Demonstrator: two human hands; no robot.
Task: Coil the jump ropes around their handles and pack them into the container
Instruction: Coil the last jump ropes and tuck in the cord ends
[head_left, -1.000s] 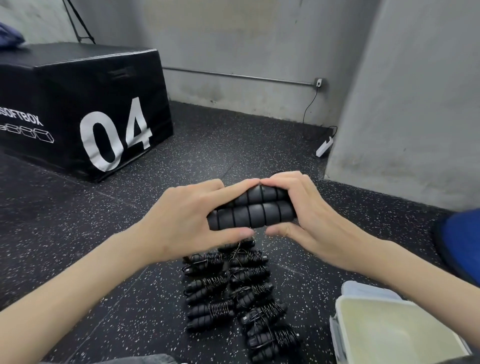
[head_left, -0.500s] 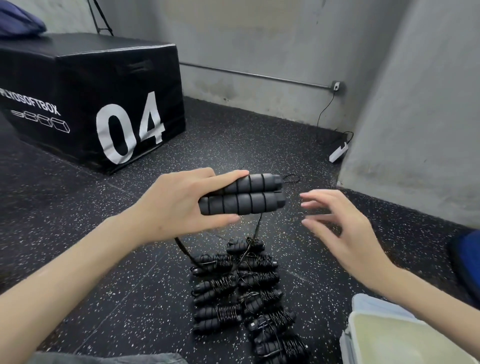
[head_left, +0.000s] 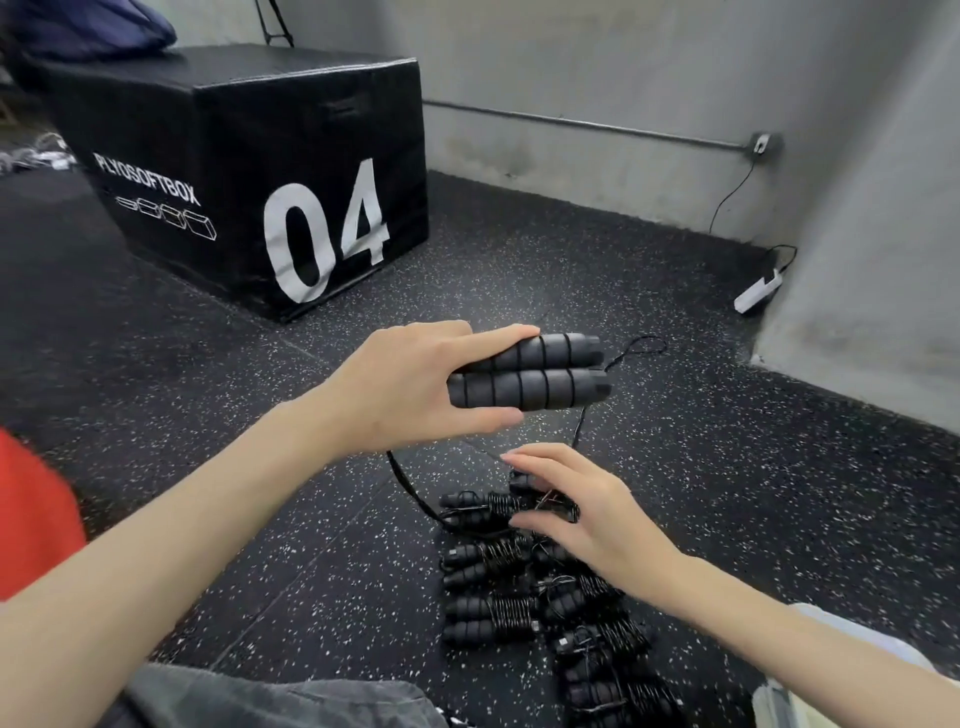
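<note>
My left hand (head_left: 415, 384) grips two black foam jump rope handles (head_left: 540, 376) side by side, held level above the floor. Their thin black rope (head_left: 410, 488) hangs loose in a loop down to the floor and out past the handle ends. My right hand (head_left: 576, 512) is below, fingers spread and relaxed, over the far end of a pile of coiled jump ropes (head_left: 498, 613) lying in two rows on the floor. A pale container (head_left: 779, 699) shows only as a corner at the bottom right.
A black plyo box marked 04 (head_left: 249, 171) stands at the back left on the speckled rubber floor. Grey walls close the back and right, with a white power strip (head_left: 758, 293) at the wall's foot. Something red (head_left: 31, 519) is at the left edge.
My right hand let go of the handles and dropped down toward the pile of coiled ropes. My left hand keeps holding the handles, and the rope now hangs loose.
</note>
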